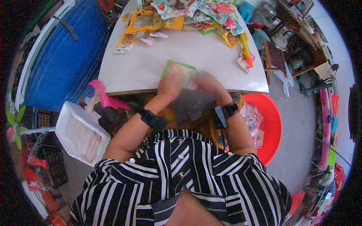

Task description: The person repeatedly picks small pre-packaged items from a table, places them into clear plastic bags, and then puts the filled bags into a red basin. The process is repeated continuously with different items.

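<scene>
A clear plastic food packet with a green border [188,67] is held over the near part of the white table [135,70]. My left hand [170,84] grips the packet's lower left side. My right hand [208,81] is at the packet's lower right corner, its fingers blurred by motion. Something pale and reddish [193,83] shows between the two hands, too smeared to make out. Whether my right fingers pinch it or the packet is unclear.
Mixed food packets [198,17] are heaped along the table's far side. A yellow tool handle with an orange tip [246,50] lies at the right edge. A red basin [273,127] of packets stands below right, a white foam box [82,135] below left.
</scene>
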`<state>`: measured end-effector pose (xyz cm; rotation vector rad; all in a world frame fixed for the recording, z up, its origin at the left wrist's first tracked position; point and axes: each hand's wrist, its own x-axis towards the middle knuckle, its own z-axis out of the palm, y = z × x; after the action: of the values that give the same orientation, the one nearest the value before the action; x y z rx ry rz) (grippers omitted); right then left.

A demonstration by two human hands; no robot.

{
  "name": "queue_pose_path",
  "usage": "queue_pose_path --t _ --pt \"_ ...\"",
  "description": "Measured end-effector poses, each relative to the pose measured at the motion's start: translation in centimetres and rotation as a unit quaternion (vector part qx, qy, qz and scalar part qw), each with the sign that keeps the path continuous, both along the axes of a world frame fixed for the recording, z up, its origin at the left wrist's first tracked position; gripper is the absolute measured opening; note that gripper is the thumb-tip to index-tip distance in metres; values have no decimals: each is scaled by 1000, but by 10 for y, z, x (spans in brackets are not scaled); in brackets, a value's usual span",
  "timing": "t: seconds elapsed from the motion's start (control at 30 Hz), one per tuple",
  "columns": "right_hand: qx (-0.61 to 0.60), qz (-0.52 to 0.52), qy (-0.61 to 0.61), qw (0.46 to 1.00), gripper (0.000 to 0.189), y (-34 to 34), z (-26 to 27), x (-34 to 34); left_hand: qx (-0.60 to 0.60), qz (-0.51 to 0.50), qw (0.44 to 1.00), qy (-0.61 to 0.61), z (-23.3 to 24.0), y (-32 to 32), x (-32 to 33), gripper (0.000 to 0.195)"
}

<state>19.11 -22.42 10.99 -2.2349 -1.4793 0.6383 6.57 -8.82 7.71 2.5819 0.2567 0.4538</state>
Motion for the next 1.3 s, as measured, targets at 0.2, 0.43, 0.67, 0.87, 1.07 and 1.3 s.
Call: queue_pose_path --t 0.2,0.43,0.67,0.87,1.07,1.3 --pt "51 1 -172 984 18 21 -16 -9 -30 -16 999 21 14 -7 1 14" --pt "-26 -52 -59 997 20 17 -31 2 -19 -23 998 -58 -4 -2 -3 15" --pt "131 6 -225 965 17 43 -58 -2 -31 -8 995 -91 -8 4 1 18" --pt "49 16 -71 996 18 45 -42 5 -31 -20 997 -61 -11 10 0 24" --pt "257 -243 227 907 22 27 -39 48 6 -24 997 -76 -18 12 3 27" --pt "200 -331 -268 882 23 15 -18 147 40 -46 998 -33 -16 11 2 21"
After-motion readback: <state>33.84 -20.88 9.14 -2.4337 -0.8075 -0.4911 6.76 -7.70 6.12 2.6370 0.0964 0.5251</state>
